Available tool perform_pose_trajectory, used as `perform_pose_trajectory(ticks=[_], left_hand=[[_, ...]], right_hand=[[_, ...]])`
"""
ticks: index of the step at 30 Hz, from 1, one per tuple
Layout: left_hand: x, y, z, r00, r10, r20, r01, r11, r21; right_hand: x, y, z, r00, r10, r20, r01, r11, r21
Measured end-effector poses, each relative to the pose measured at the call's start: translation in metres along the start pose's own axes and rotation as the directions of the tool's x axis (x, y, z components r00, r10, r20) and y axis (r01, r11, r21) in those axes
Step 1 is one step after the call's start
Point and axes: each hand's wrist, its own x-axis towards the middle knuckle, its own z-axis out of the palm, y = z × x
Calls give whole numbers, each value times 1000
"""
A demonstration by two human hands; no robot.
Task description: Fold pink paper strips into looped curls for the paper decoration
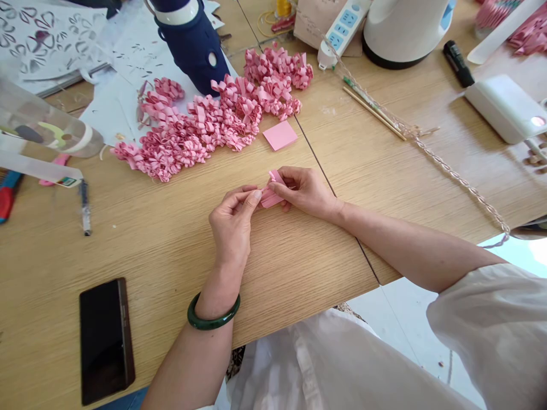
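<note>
Now, left hand (233,222): thumb and forefinger pinch the left end of a folded pink paper piece (270,196); a green bangle (212,319) sits on the wrist.
Right hand (305,191): fingers close over the right end of the same piece from above.
Pink paper piece: held between both hands just over the tabletop (149,256), near its middle and close to the seam with the next tabletop.
Pink square (280,135): lies flat beyond the hands toward the far edge, just beside the seam.
Curled pink paper heap (205,122): spread from the left half up to the seam, near the far edge.
Phone (106,339): black with a dark screen, by the near edge at the left; no writing can be made out on it.
Pen (85,208): toward the left edge, lettering unreadable.
Clear tube (40,169): at the left edge; its small printed label is too small to read.
Power strip (344,28): at the far edge, white with blue socket faces, its marks illegible.
Black marker (458,62): far right, print unreadable.
</note>
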Motion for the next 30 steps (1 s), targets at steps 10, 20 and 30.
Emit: perform_pose_trajectory(ticks=[10,20,30], left_hand=[[-1,4,2,1000,25,-9,-25,1000,0],[-3,10,4,997,70,-30,-67,995,78],[-4,10,3,995,90,-32,-84,985,152]], right_hand=[[1,1,0,1000,3,-1,-3,1000,-22],[-1,-2,-1,1000,1,18,-1,1000,-12],[-2,-4,-2,1000,13,15,-13,1000,-13]])
